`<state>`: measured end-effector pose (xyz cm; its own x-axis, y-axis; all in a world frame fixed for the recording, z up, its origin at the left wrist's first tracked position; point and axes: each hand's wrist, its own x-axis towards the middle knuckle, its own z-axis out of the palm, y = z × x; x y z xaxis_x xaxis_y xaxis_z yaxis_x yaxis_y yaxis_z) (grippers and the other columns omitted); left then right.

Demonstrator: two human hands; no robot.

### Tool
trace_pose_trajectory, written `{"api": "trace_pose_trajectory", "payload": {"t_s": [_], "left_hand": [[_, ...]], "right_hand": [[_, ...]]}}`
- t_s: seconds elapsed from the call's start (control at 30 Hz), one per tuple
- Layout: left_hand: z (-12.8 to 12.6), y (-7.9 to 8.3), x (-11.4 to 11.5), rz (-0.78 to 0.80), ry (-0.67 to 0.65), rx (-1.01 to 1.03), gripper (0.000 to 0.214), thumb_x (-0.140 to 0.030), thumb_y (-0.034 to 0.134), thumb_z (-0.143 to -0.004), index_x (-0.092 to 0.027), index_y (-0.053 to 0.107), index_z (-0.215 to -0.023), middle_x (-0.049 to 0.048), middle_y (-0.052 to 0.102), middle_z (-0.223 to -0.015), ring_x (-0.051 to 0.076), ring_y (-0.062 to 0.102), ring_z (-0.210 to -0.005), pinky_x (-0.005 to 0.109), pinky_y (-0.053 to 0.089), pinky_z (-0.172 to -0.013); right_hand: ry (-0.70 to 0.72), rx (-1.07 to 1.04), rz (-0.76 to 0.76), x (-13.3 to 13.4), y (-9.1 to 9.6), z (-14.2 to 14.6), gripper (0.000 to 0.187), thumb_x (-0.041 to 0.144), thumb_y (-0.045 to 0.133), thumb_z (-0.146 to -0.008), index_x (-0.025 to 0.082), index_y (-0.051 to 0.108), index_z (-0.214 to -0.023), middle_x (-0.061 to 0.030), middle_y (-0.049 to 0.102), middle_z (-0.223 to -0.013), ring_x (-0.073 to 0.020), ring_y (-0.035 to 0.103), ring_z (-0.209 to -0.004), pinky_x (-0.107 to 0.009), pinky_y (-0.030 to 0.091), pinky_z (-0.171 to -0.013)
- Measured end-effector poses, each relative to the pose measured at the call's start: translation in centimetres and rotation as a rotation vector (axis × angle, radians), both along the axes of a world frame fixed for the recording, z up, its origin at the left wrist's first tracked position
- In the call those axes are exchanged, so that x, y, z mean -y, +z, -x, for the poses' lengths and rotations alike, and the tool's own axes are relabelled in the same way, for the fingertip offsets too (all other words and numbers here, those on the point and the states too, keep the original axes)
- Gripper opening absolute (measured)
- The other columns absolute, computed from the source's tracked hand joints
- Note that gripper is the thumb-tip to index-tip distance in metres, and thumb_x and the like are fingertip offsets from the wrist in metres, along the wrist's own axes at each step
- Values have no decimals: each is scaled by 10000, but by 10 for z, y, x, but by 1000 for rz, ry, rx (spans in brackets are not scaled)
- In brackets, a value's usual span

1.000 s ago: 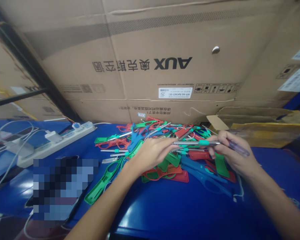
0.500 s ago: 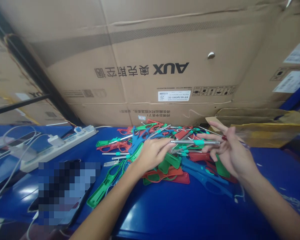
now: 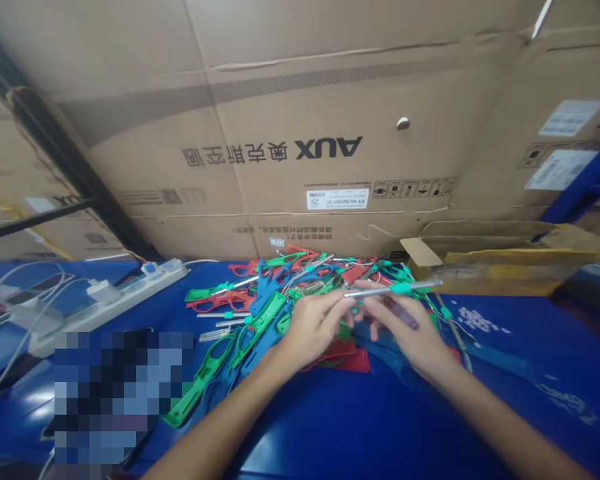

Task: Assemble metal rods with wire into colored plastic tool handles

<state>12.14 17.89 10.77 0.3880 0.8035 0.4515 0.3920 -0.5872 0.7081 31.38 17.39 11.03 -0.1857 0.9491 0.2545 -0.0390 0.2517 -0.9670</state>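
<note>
While the left hand's grip [image 3: 310, 325] is pinched on one end, the metal tube [image 3: 377, 291] points rightward.

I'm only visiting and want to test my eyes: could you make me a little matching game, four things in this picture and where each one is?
Things
A. Metal rod
B. Purple piece
C. White power strip
D. Open cardboard box

Places
1. Against the right hand
2. Toward the picture's right, beyond the hands
3. One end in the left hand
4. At the picture's left

Right pairs: A-3, B-1, C-4, D-2
</note>
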Motion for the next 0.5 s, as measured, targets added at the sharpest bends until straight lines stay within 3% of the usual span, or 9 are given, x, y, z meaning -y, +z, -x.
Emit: {"api": "trace_pose_trajectory", "payload": {"t_s": [0.13, 0.3, 0.5], "left_hand": [[-12, -4, 8, -60, 0, -36, 409, -327, 356, -1125, -197, 679, -911, 3, 749, -811, 135, 692, -691, 245, 528, -715], [-8, -5, 7, -193, 4, -166, 314, -291, 431, -1090, -197, 687, -934, 53, 753, -923, 199, 705, -838, 310, 526, -791], [-3, 0, 8, -255, -46, -254, 303, -258, 390, -1085, -185, 684, -1074, 70, 771, -977, 209, 728, -861, 318, 549, -789]], "right_hand": [[-14, 32, -41, 6, 0, 5, 329, 492, 727, -908, 193, 779, -1032, 5, 633, -651, -106, 503, -483, -239, 415, -430], [16, 65, -39, 7, 6, -1, 376, 544, 713, -906, 188, 785, -1003, 1, 629, -627, -98, 482, -458, -235, 390, -414], [101, 89, 2, 2, 10, -9, 464, 609, 674, -916, 167, 781, -1009, -9, 643, -621, -89, 475, -438, -224, 388, -395]]}}
